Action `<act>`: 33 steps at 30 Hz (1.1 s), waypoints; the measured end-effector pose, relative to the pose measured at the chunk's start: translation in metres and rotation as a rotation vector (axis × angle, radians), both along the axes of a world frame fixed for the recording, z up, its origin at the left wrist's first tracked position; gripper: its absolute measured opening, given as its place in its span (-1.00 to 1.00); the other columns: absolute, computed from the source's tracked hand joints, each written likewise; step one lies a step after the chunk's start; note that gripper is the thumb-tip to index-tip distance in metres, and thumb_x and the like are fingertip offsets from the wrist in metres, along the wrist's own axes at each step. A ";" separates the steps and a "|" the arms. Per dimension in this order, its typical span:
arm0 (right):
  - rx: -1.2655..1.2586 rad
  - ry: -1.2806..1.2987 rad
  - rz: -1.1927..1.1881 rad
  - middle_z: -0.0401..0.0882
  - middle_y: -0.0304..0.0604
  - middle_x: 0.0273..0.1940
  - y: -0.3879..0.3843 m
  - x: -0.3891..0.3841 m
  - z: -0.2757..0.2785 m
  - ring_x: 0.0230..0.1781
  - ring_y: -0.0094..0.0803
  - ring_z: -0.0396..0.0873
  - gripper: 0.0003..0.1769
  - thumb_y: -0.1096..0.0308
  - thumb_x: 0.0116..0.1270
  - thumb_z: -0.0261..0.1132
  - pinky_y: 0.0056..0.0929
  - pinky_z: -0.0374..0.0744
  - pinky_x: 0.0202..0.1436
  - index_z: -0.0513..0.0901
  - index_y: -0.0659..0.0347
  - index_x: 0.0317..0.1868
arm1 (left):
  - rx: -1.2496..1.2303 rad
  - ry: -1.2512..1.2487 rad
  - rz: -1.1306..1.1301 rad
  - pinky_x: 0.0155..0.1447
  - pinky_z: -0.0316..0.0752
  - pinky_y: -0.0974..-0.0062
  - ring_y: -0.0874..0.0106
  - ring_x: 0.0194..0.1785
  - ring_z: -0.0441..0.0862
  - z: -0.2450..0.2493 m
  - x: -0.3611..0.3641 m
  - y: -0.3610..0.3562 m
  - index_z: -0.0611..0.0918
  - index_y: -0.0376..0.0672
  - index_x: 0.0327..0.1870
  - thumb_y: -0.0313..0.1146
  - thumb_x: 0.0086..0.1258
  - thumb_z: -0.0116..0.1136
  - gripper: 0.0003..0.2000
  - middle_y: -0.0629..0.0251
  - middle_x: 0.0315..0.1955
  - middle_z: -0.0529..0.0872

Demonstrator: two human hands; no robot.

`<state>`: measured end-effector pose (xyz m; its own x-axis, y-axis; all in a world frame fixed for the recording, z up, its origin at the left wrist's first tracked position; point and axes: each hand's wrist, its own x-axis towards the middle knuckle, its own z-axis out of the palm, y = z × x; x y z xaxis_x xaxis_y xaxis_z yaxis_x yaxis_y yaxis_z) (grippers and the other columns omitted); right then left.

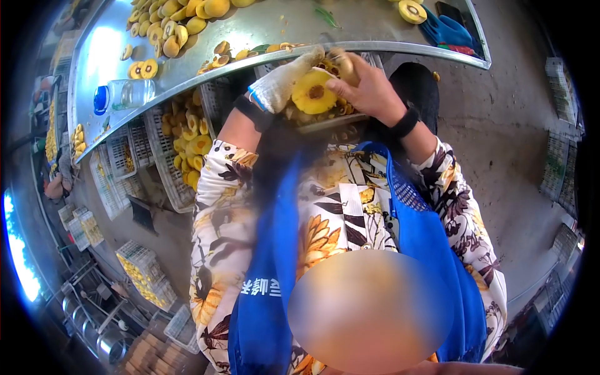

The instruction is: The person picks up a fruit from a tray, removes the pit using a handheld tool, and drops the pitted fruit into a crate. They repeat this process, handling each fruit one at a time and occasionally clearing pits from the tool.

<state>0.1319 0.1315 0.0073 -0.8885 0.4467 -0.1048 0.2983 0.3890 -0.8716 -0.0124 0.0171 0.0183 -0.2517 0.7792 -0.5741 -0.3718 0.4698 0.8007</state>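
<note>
My left hand (282, 81), in a white glove, is closed around a large halved yellow fruit (305, 100) with a brown centre facing up. From the right, my bare right hand (369, 90) has its thumb at the edge of that half. Its curled fingers hold a paler rounded fruit piece (344, 67), partly blurred. Both hands are close together just below the table's front edge, above a crate (331, 124) with fruit pieces. Part of the crate is hidden by the hands.
The metal table (250, 28) carries a fruit pile (169, 22), cut halves, a clear jar (132, 94) with a blue lid and a blue glove (447, 28). Fruit-filled crates (164, 156) stand at the left. A dark-clad leg (417, 87) shows beyond my right hand.
</note>
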 end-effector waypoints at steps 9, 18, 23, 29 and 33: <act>-0.542 0.077 -0.377 0.54 -0.19 -0.52 -0.024 -0.022 0.002 -0.78 -0.59 0.39 -0.64 0.15 0.38 0.17 -0.65 0.35 -0.75 0.47 0.35 -0.12 | 0.274 0.236 0.452 -0.07 0.52 0.55 0.43 -0.19 0.58 0.009 0.041 0.000 0.44 -0.25 0.08 0.10 0.50 -0.34 -0.46 0.17 -0.21 0.60; 0.052 -0.067 -0.048 0.55 0.18 -0.48 -0.040 -0.007 0.001 -0.41 0.14 0.54 -0.63 0.16 0.25 0.26 -0.15 0.49 -0.32 0.42 0.34 -0.24 | 0.425 0.188 0.822 -0.11 0.51 0.56 0.45 -0.22 0.58 -0.024 0.028 0.006 0.56 -0.31 -0.10 -0.01 0.54 -0.37 -0.48 0.19 -0.27 0.62; 0.084 -0.118 -0.008 0.54 0.21 -0.48 -0.043 -0.003 0.003 -0.38 0.16 0.54 -0.69 0.23 0.26 0.22 -0.07 0.47 -0.32 0.39 0.34 -0.26 | 0.451 0.164 0.871 -0.12 0.50 0.59 0.47 -0.27 0.58 -0.026 0.031 0.011 0.59 -0.35 -0.12 0.03 0.53 -0.35 -0.44 0.21 -0.31 0.64; 0.090 -0.216 0.096 0.55 0.24 -0.45 -0.044 -0.001 0.001 -0.36 0.18 0.54 -0.73 0.28 0.25 0.19 -0.06 0.49 -0.28 0.40 0.35 -0.24 | 0.288 0.209 0.651 -0.15 0.48 0.60 0.47 -0.28 0.59 -0.023 0.013 0.001 0.62 -0.36 -0.22 0.13 0.49 -0.35 -0.35 0.21 -0.39 0.66; -0.020 -0.292 0.235 0.55 0.18 -0.48 -0.036 -0.002 -0.002 -0.41 0.07 0.57 -0.73 0.29 0.23 0.19 -0.15 0.51 -0.30 0.43 0.36 -0.25 | 0.272 0.237 0.231 -0.24 0.54 0.59 0.42 -0.36 0.61 -0.043 -0.014 -0.002 0.62 -0.36 -0.25 0.23 0.42 -0.28 -0.31 0.16 -0.43 0.65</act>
